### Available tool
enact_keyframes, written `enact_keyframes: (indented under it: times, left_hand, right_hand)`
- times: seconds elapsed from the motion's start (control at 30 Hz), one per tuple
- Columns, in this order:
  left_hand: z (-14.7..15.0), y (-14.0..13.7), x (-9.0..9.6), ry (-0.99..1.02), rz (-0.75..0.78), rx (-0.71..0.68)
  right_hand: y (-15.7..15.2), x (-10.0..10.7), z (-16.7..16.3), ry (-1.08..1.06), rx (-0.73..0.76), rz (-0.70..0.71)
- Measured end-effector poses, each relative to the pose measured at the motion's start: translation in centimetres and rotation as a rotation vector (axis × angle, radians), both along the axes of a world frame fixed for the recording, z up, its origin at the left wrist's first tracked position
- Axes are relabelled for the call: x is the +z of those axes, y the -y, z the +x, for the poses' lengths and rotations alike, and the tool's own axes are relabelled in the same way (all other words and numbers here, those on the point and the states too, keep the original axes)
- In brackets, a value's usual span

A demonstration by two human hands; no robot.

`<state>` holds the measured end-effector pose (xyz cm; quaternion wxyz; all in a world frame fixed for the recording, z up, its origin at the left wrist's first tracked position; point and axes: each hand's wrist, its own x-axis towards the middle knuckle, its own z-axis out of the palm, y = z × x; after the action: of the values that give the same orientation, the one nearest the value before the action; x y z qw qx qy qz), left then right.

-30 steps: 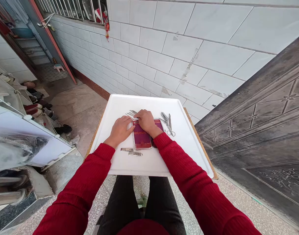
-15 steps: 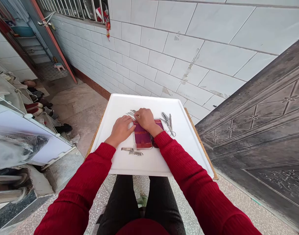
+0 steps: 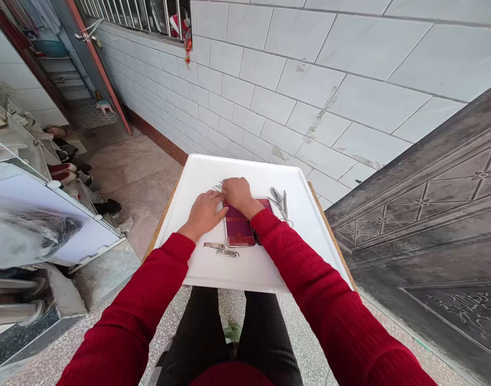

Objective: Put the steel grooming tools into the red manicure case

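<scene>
An opened manicure case (image 3: 240, 231) with a purple-red lining and a row of loops lies on a white tray-like tabletop (image 3: 261, 273). My left hand (image 3: 206, 212) rests at the case's upper left edge, fingers stretched forward and thumb apart. Over the top of the case my right hand (image 3: 236, 193) is closed, its fingertips pointing down and left; whatever they hold is hidden. Several thin metal tools (image 3: 217, 187) lie just beyond both hands, partly covered by them. Two nail clippers (image 3: 228, 252) sit below the case. Scissors (image 3: 283, 212) and other metal tools lie to its right.
A white tiled wall (image 3: 245, 115) stands behind the table, and a dark carved panel (image 3: 422, 214) is close on the right. On the left are a shoe rack with shoes (image 3: 64, 174) and a white panel (image 3: 48, 209). My knees are under the table's near edge.
The view has shifted slightly, so the scene sits a little further right. My right hand's fingers are turned more downward and curled tighter. My left hand stays beside the case.
</scene>
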<state>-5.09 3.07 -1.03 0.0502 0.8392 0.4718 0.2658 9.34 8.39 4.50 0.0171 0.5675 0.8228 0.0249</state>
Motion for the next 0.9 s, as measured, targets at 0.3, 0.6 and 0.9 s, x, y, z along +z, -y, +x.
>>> enact_keyframes:
  times: [0.3, 0.6, 0.9]
  left_hand:
    - [-0.1, 0.0, -0.1, -0.003, -0.017, -0.003]
    - [-0.1, 0.0, -0.1, 0.005, -0.024, -0.015]
    - [0.0, 0.1, 0.3, 0.004, -0.019, -0.017]
  right_hand:
    - [-0.2, 0.3, -0.5, 0.023, -0.032, -0.019]
    - [-1.5, 0.4, -1.0, 0.089, 0.037, -0.046]
    - [-1.4, 0.8, 0.6, -0.139, -0.069, -0.04]
